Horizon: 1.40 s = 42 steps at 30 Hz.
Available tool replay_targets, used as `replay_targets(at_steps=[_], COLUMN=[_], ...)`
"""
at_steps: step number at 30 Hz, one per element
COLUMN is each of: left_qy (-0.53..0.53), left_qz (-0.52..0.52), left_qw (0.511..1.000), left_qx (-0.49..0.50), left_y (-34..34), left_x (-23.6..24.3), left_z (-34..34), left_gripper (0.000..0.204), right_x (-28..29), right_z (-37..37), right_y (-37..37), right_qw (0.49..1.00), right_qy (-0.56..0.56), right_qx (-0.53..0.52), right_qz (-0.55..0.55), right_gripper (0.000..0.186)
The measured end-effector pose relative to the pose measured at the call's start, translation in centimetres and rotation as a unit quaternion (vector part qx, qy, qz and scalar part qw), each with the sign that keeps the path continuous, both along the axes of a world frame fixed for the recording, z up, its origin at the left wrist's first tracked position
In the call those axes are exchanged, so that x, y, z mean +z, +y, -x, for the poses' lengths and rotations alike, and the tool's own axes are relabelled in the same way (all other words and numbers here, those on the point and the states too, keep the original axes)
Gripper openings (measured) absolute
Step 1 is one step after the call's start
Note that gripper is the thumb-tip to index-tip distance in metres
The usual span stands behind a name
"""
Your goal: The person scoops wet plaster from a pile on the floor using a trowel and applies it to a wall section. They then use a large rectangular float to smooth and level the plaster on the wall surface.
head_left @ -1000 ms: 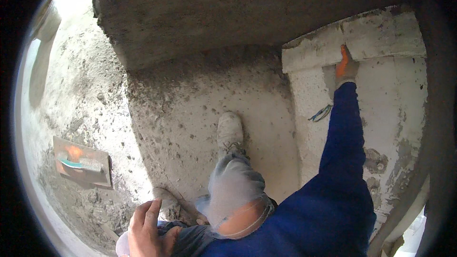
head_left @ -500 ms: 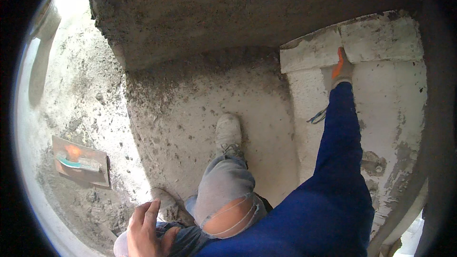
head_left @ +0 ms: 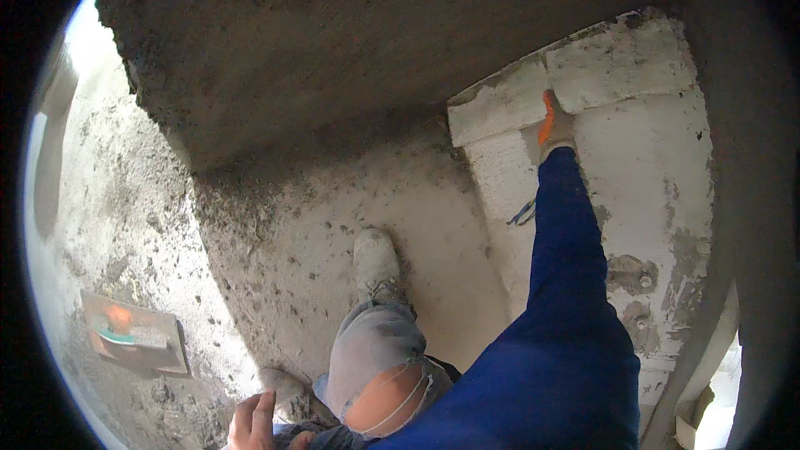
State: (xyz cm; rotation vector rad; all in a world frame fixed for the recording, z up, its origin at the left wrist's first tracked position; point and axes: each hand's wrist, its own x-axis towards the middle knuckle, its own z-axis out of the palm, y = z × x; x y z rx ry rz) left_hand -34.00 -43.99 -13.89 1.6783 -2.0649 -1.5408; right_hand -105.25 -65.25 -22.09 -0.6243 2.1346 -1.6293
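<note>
My right arm, in a dark blue sleeve, stretches far forward to the upper right. My right hand is over a pale, patchy plastered surface, just below the edge of a raised whitish band. A bright orange strip runs along its left side; I cannot make out whether this is a glove or part of a tool. Its fingers blend into the surface behind. My left hand is bare and by my bent leg at the lower edge. Its fingers are extended, thumb apart, with nothing visible in them; the lower part is cut off.
A rectangular plastering float with a teal-and-grey handle lies on the gritty ground at left. My dusty shoe stands on grey, crumb-strewn floor. A dark rough wall spans the top. A thin bluish loop lies beside my right forearm.
The view has shifted, so the float, shoe and left hand appear lower and the pale surface further left. My right hand stays near the same spot below the band.
</note>
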Motion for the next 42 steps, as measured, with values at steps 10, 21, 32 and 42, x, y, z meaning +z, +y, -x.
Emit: replay_targets(at_steps=[10, 21, 32, 42], left_qy=[0.0, -0.012, -0.037, -0.003], left_qz=[0.006, -0.014, -0.008, -0.016], left_qw=[1.0, 1.0, 0.999, 0.999], left_qx=[0.0, 0.014, 0.005, -0.039], left_y=[0.0, 0.7, 0.8, 0.7], left_x=[-0.1, 0.0, -0.2, -0.7], left_z=[-0.3, -0.2, -0.6, 1.8], left_gripper=[0.05, 0.053, 0.054, 0.051], right_x=[-0.4, 3.6, 0.9, -0.8], right_z=[-1.8, -2.8, 4.1, -11.4], right_y=[-0.5, -0.3, -2.4, 2.9], right_qw=[1.0, 0.994, 0.967, 0.868], right_qy=[0.021, 0.017, 0.173, 0.453], right_qx=[-0.008, 0.017, 0.167, 0.2], right_qz=[-0.013, 0.103, 0.09, -0.04], right_gripper=[0.069, 0.059, 0.052, 0.041])
